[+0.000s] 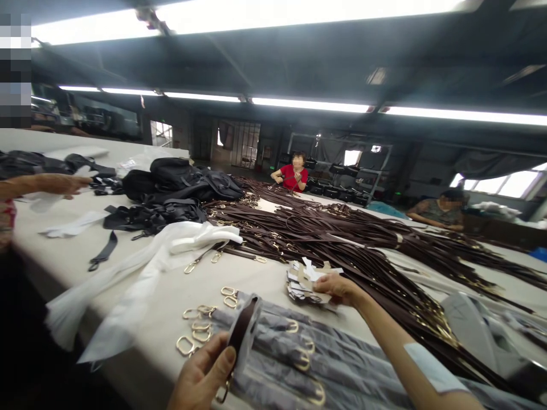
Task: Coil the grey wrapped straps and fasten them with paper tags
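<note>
Left hand: one left hand point(205, 370) over the near edge of the surface point(179, 285), fingers grasping one dark brown leather strap in clear plastic point(242, 327), tilted.
Right hand: one right hand point(335, 288) farther in, fingers on one heap of white and tan paper pieces point(297, 285); I cannot tell whether they grip a piece.
Wrapped straps: a row of flat grey plastic-wrapped straps point(267, 340) by the near edge, too overlapped to count.
Gold rings: about seven oval gold metal rings point(200, 327) at the row's left end.
Brown mass: one spread of loose dark brown straps point(354, 245) reaching toward the far edge, uncountable.
Left part: one heap of black fabric bags point(179, 179); white sheeting point(123, 307) overhanging the near edge.
Others: one person in red point(294, 175) beyond the far edge; one co-worker's hand point(64, 183) at left.
</note>
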Motion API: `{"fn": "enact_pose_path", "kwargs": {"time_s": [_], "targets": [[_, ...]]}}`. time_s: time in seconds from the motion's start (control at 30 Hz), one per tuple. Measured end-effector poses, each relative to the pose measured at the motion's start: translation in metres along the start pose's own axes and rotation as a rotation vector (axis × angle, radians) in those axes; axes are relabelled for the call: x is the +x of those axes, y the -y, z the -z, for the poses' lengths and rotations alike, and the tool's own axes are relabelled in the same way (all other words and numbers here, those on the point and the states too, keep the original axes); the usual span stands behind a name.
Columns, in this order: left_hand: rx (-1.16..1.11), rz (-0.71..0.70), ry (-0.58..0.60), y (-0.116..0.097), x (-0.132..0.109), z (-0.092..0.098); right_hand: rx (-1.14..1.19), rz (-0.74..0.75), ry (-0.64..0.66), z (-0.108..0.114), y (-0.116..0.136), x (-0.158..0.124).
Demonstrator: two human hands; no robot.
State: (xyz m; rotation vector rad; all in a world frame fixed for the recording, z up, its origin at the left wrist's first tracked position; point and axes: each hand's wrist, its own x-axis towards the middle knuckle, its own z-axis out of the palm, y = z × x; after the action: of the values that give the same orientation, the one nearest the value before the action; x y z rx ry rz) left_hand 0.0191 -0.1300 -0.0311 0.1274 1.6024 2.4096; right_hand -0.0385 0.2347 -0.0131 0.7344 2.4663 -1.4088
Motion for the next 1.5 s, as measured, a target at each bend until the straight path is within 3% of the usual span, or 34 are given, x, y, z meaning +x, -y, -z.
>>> {"fn": "enact_pose_path", "kwargs": {"time_s": [0.1,0.27,0.37,0.43,0.5,0.6,0.7,0.77,0.93,1.07,1.17,1.37,1.5], "targets": [[-0.068,0.031,0.050,0.000,0.008,-0.004,0.152,0.000,0.137,-0.007,-0.010,-0.034],[-0.134,0.083,0.176,0.004,0.010,-0.015,0.398,0.152,0.308,-0.053,-0.008,-0.098],[-0.062,0.054,0.232,0.005,0.003,-0.023,0.392,0.246,0.280,-0.084,0.004,-0.124],[0.061,-0.005,0.260,0.002,-0.003,-0.028,0.365,0.298,0.197,-0.099,0.013,-0.133],[0.238,-0.118,0.312,-0.003,-0.008,-0.032,0.438,0.338,0.194,-0.109,0.019,-0.139],[0.469,-0.281,0.370,-0.011,-0.012,-0.033,0.711,0.342,0.348,-0.116,0.021,-0.146],[0.639,-0.379,0.323,-0.013,-0.014,-0.031,0.975,0.313,0.531,-0.121,0.013,-0.151],[0.776,-0.477,0.289,-0.011,-0.016,-0.031,1.050,0.303,0.580,-0.126,0.004,-0.152],[0.989,-0.619,0.231,0.002,-0.020,-0.034,1.143,0.322,0.419,-0.152,-0.011,-0.150],[0.888,-0.438,0.138,0.006,-0.018,-0.036,1.285,0.314,0.362,-0.167,-0.015,-0.153],[0.697,-0.276,0.176,0.007,-0.015,-0.035,1.266,0.313,0.353,-0.171,-0.019,-0.152],[0.584,-0.248,0.212,0.008,-0.011,-0.033,1.143,0.242,0.159,-0.168,-0.019,-0.152],[0.302,-0.082,0.306,-0.001,-0.009,-0.028,1.314,0.156,0.339,-0.152,-0.009,-0.170]]}}
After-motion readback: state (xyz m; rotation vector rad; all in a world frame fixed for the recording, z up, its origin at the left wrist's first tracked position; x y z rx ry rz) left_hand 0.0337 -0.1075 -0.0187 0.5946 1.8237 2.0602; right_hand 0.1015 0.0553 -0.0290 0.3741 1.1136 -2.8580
